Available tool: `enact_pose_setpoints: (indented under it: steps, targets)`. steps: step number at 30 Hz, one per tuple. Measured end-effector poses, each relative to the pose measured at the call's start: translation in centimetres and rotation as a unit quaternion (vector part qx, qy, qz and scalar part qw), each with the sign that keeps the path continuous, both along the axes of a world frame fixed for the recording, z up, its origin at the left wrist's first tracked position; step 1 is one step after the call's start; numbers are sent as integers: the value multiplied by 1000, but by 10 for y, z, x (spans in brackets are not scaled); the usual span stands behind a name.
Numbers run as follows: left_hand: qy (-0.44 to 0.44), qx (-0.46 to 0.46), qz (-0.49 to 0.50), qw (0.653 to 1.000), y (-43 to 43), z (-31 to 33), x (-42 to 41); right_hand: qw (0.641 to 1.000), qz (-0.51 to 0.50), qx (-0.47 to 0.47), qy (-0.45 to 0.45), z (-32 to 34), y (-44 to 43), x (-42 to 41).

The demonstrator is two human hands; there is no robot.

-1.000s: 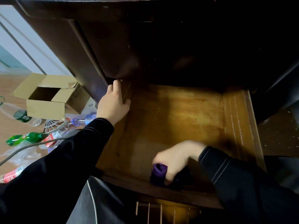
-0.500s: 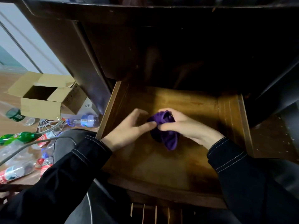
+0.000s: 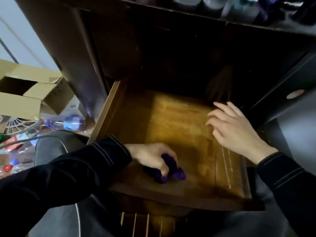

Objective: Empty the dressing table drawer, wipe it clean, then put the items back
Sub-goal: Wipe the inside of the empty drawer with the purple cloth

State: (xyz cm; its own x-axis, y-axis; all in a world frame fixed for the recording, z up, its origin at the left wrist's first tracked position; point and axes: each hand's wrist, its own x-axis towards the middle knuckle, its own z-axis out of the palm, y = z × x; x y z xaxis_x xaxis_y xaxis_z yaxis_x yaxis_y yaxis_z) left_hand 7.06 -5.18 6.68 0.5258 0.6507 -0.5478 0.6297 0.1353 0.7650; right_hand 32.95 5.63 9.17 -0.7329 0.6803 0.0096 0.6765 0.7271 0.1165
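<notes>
Left hand around crumpled purple cloth

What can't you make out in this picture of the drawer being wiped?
All in the head view:
- The back of the drawer lies in deep shadow under the table top; whether anything sits there cannot be told.
- Much of the purple cloth is covered by the left hand gripping it.
- The containers on the table top are cut off by the upper edge.
- The label on the floor bottle is blurred.

One drawer, one purple cloth, two hands: left hand, right hand. At left, one cardboard box, one blue-labelled bottle; other bottles too blurred to count.
</notes>
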Motion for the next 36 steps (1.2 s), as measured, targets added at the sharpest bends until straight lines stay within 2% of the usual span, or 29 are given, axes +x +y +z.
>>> enact_pose_setpoints:
  steps: [2,5,9,15,18,21,25,28,31,34,36]
  targets:
    - [0,-20,-60,998,0,-5,11,999,-16,-17,-33,-11,4,8]
    - [-12,-85,-116,989,-6,-16,17,997,-52,-57,9,-26,8,10]
    - [-34,-110,-109,987,-10,-27,18,994,-74,-38,68,-31,11,8]
    - [-34,-107,-100,989,-6,-40,38,994,-90,-20,55,-33,11,7]
    - [-30,-102,-132,986,1,-44,43,992,-107,-21,57,-32,11,6]
    - [-59,-118,-168,977,10,-40,39,992,-112,-16,54,-32,11,6]
    - [-90,-155,-143,973,13,-37,34,992,-110,-12,53,-33,14,7]
    - [-52,-113,-164,979,8,-39,39,993,-106,-6,51,-32,13,6]
    - [-79,-99,-187,974,10,-32,39,993,-106,1,52,-32,12,6]
    - [-123,-134,-169,969,11,-20,34,993,-105,3,58,-33,13,7]
    - [-102,-129,-154,974,8,-23,35,993,-105,0,58,-34,14,7]
